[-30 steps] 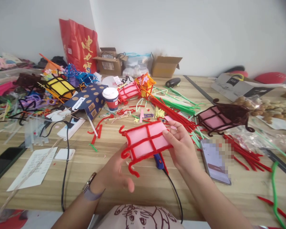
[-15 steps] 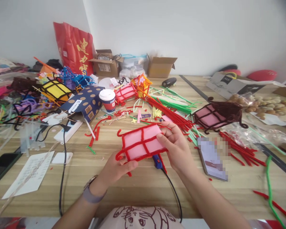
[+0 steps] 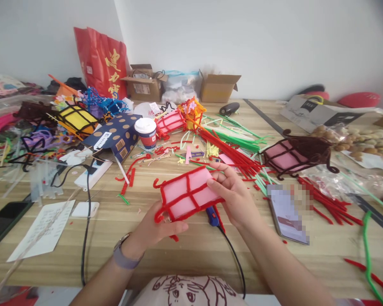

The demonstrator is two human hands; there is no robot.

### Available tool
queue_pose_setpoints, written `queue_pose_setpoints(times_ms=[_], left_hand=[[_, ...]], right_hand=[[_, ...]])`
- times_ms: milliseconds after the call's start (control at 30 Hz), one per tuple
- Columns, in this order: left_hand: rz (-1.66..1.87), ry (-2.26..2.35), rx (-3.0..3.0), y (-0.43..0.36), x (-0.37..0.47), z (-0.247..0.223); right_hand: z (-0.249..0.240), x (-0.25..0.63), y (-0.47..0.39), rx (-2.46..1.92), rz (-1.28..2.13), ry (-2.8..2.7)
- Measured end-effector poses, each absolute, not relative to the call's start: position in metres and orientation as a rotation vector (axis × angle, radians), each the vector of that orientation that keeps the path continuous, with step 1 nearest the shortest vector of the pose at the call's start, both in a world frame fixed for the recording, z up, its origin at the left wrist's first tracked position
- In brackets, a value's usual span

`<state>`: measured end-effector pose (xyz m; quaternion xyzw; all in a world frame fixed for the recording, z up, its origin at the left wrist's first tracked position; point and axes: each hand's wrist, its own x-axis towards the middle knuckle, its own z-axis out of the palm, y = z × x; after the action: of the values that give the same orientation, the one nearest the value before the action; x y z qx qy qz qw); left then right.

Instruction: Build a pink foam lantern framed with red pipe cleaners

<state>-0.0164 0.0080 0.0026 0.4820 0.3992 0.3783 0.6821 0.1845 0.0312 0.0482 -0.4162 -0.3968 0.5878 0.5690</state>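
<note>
A pink lantern framed in red pipe cleaner, with curled red ends at its left side, is held above the table, slightly tilted. My left hand grips it from below at the left end, thumb along the lower edge. At the right end my right hand pinches it, thumb on the pink face. Behind it, under the lantern's right end, a blue tool with a black cord lies on the table. The fingers of my left hand behind the lantern are partly hidden.
Red pipe cleaners, a paper cup and a dotted blue box stand or lie farther back. A brown-framed lantern and a phone are at the right. A power strip is at the left.
The lantern has tilted slightly, its left end shifting a little to the left. Both hands keep hold of it. The whole view has shifted slightly.
</note>
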Motion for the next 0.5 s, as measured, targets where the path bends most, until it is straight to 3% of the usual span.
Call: queue_pose_setpoints(times_ms=[500], left_hand=[[0.942,0.958,1.231,0.0044,-0.0142,-0.0035]], right_hand=[[0.0515,0.1810,0.0248,-0.941,1.258,-0.988]])
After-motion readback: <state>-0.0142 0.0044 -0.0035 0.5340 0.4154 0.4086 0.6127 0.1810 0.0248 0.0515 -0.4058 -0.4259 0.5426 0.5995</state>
